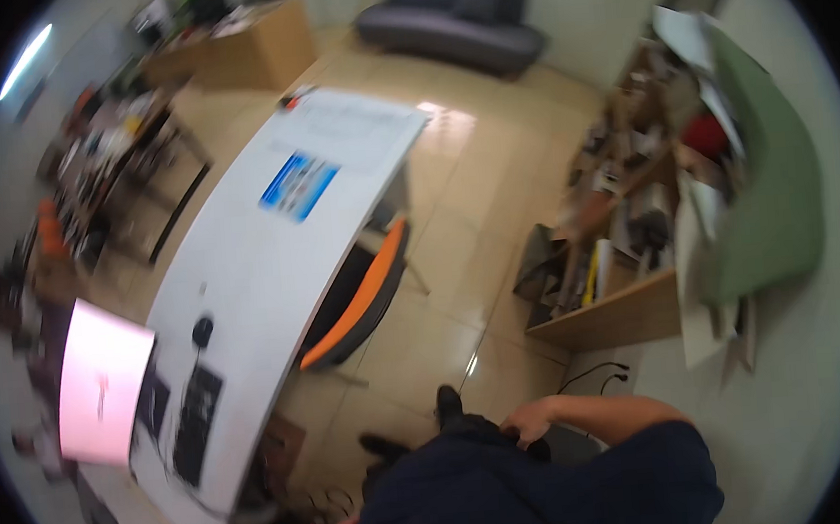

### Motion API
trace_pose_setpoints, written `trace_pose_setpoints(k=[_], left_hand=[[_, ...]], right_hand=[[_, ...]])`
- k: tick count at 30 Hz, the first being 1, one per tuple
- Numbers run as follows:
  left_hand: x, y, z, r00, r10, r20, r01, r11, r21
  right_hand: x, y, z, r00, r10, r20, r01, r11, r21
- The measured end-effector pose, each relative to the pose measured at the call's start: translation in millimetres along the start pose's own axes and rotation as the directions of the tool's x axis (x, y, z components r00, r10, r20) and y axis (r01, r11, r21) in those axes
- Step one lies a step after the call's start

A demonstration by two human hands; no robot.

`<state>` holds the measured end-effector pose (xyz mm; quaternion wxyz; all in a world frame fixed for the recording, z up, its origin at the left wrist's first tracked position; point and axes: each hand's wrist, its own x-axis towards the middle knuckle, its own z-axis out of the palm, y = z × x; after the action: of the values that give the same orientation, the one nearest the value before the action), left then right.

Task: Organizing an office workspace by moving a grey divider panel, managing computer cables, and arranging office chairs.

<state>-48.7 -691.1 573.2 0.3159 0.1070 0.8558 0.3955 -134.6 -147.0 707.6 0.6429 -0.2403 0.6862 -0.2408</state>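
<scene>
The right hand (pixel 527 420) rests on dark trousers (pixel 475 492) above the floor. A long white worktop (pixel 274 262) holds a keyboard (pixel 196 424), with an orange chair (pixel 364 300) beside it

— What are we listing along the left?
— We are logging a long white desk (pixel 246 274) carrying a black keyboard (pixel 195 422), a black mouse (pixel 203 330), a glowing monitor (pixel 102 382) and a blue sheet (pixel 300 185); an orange-backed chair (pixel 360 305) is tucking under it.
— And beyond?
— We are noting a dark sofa (pixel 452 21), a cluttered wooden shelf (pixel 624 248), a green board (pixel 775 188) leaning beside it, and a tiled floor (pixel 475 209).
</scene>
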Motion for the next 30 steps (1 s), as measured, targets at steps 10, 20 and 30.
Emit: trace_pose_setpoints(k=[10,20,30], left_hand=[[-61,165,-42,0.843,-0.464,0.271,0.514,0.548,-0.660],[-92,136,-20,0.900,-0.350,0.262,0.422,0.546,-0.724],[-102,193,-20,0.912,-0.397,0.100,0.365,0.679,-0.637]], right_hand=[[20,42,61,0.943,0.096,-0.319,0.164,0.699,0.696],[12,21,41,0.874,0.125,-0.469,0.283,0.655,0.701],[15,21,-4,0.936,-0.040,-0.351,0.268,0.726,0.633]])
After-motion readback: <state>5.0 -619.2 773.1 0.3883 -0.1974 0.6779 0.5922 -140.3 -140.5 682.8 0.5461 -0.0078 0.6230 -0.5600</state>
